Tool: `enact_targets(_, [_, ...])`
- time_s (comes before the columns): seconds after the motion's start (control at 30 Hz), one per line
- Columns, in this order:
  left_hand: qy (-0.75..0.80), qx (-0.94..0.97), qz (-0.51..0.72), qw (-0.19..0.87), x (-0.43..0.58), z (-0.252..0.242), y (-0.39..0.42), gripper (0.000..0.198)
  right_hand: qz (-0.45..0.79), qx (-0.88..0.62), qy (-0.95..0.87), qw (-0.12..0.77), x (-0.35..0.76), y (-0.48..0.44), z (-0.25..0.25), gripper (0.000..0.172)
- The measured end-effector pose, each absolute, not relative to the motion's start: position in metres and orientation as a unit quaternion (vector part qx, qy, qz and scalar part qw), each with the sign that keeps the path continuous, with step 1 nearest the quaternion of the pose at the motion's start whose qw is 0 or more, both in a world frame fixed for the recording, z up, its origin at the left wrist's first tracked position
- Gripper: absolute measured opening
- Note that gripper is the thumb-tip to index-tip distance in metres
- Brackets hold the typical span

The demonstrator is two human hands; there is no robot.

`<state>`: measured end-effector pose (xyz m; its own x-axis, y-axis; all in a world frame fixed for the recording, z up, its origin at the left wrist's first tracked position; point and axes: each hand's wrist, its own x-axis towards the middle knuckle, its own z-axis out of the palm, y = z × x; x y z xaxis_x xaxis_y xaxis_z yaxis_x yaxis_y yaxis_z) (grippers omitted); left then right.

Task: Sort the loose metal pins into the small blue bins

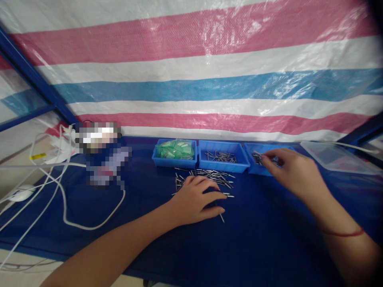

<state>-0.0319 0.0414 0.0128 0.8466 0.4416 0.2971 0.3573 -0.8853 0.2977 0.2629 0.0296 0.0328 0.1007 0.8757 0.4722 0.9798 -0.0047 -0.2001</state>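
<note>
Head view, left hand (pixel 196 199) palm down, fingers spread wide on dark and silvery slim pins (pixel 208 173) strewn before the middle bin (pixel 223 167), right hand (pixel 291 169) to its right, fingertips bunched narrow, any grip unclear.

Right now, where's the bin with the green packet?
In the head view, that blue bin is the leftmost of three, beside the middle bin and beyond the loose metal pins.
</note>
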Motion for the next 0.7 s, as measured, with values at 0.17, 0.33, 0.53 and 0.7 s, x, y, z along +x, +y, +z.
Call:
enact_targets(0.17, [0.173,0.968,0.155,0.092,-0.032,0.008,0.041,0.034,-0.145,-0.787,-0.58,0.149,0.294,0.032,0.031,0.026])
enact_targets(0.33, [0.166,0.971,0.151,0.085,-0.033,0.01,0.042,0.028,-0.151,-0.811,-0.551,0.124,0.305,0.031,0.027,0.032])
enact_targets(0.53, [0.137,0.972,0.171,0.081,-0.032,0.006,0.042,0.022,-0.139,-0.822,-0.545,0.087,0.315,0.031,0.021,0.038])
enact_targets(0.7, [0.183,0.958,0.203,0.089,-0.03,0.011,0.04,0.021,-0.172,-0.706,-0.635,0.26,0.282,0.031,0.027,0.035])
